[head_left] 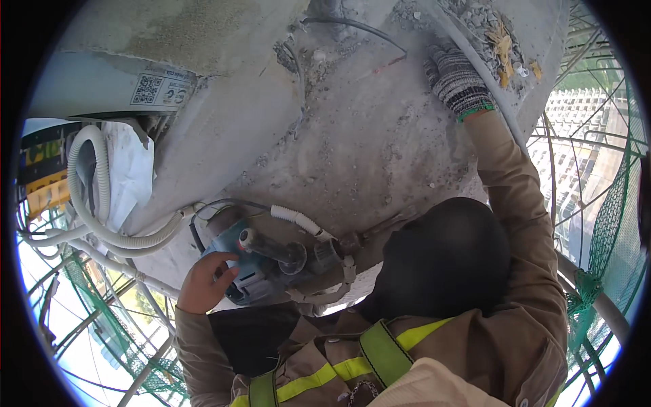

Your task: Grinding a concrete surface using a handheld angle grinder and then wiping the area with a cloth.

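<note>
My bare left hand (207, 279) is curled around the rear end of a demolition hammer (254, 275) with a blue-green and grey body. The hammer lies on its side at the near edge of the concrete (352, 136). A side handle (271, 249) sticks up from it, and a dusty metal bit (390, 222) seems to extend to the right. Far to the right, my right hand (460, 80), in a grey knitted glove with a green cuff, rests with fingers stretched on the dusty concrete. A pale pipe (485, 71) runs alongside that glove; its fingertips are blurred.
Rubble (488, 27) and yellowish scraps (503, 53) lie beyond the pipe. A bent cable (356, 26) protrudes from the concrete. White corrugated hose (102, 224) loops at left. Black rounded cloth (447, 261) blocks part of the near edge. Green netting (610, 210) and scaffold poles (597, 305) surround the spot.
</note>
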The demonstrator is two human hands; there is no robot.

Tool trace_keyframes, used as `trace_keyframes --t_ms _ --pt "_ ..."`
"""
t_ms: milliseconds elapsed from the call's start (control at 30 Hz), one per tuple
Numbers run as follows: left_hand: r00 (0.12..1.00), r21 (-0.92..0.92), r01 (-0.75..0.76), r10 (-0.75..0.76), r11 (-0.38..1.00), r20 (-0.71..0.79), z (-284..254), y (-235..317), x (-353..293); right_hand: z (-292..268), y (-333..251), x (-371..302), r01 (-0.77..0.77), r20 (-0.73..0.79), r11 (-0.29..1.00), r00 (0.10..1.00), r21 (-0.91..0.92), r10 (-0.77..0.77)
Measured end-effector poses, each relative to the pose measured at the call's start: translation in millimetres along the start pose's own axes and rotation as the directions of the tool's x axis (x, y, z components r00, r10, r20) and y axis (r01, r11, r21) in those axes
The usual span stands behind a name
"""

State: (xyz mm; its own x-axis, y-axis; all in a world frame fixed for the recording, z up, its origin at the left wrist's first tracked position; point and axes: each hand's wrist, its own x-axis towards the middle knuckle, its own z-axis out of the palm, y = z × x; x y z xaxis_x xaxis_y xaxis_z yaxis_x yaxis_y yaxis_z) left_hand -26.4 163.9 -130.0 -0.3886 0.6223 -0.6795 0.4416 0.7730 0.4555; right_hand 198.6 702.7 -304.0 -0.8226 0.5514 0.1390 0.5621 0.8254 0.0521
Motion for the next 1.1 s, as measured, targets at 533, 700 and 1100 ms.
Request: trace_keyframes --t_ms 533,700,1100 --pt "0.997 -0.079 -0.078 0.076 0.994 -0.022 0.4 1.9 6.8 -42.6 -112.5 64.4 0.292 0.355 0.933 0.866 0.211 -0.352" --pt "1.0 -0.127 0.008 -0.01 0.992 -0.013 6.1 -13.6 13.4 -24.6 -91.3 46.5 0.135 0.253 0.981 0.953 0.136 -0.166" --pt "0.96 -0.086 -0.075 0.048 0.993 -0.276 6.3 -23.8 29.2 5.8 -79.0 48.5 0.192 -0.081 0.905 0.981 0.38 -0.174"
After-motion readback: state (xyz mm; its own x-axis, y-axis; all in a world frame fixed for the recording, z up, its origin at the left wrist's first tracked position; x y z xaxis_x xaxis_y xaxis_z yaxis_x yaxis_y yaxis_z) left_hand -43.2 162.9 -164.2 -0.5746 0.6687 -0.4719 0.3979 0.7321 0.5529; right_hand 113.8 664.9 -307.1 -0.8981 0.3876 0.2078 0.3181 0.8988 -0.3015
